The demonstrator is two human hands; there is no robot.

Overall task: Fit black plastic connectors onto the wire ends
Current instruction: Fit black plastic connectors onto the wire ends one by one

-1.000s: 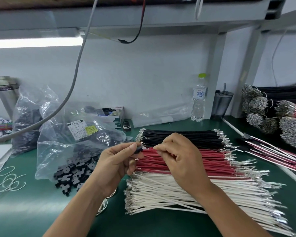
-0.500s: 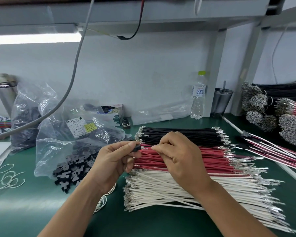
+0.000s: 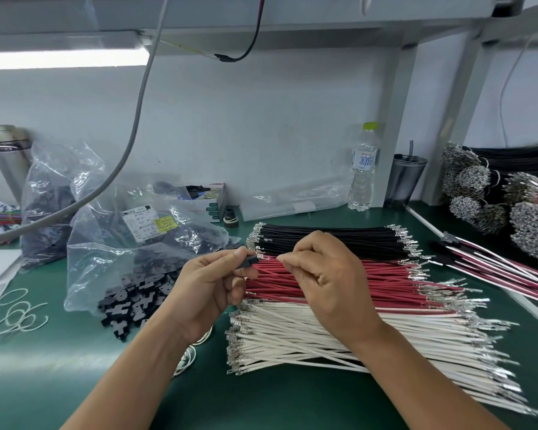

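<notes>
**Connector and wire end held together above the sorted wire stacks**

The left hand (image 3: 212, 283) pinches a small black connector (image 3: 249, 261) between thumb and forefinger, its open end facing right. The right hand (image 3: 326, 271) has its fingers curled and its fingertips (image 3: 284, 257) pressed together on a thin wire end, which points left toward the connector; the wire itself is too fine to make out, and whether its tip is already inside the connector cannot be told. Both hands hover just above the wire stacks, near their left ends.

Three stacks of cut wires lie side by side on the green mat (image 3: 44, 367): black wires (image 3: 339, 240) farthest, red wires (image 3: 385, 280) in the middle, white wires (image 3: 323, 339) nearest. Metal terminals glint at both ends of each stack.

To the left, a clear plastic bag (image 3: 131, 243) lies open, with a heap of loose black connectors (image 3: 134, 302) spilling from its mouth onto the mat. White rubber bands (image 3: 16, 315) lie at the near left. At the far side stand a water bottle (image 3: 362, 169) and a dark tumbler (image 3: 407, 178). At the far right sit bundled wires (image 3: 510, 197), and finished harnesses (image 3: 494, 265) lie slanted on the mat beside the black stack.
</notes>
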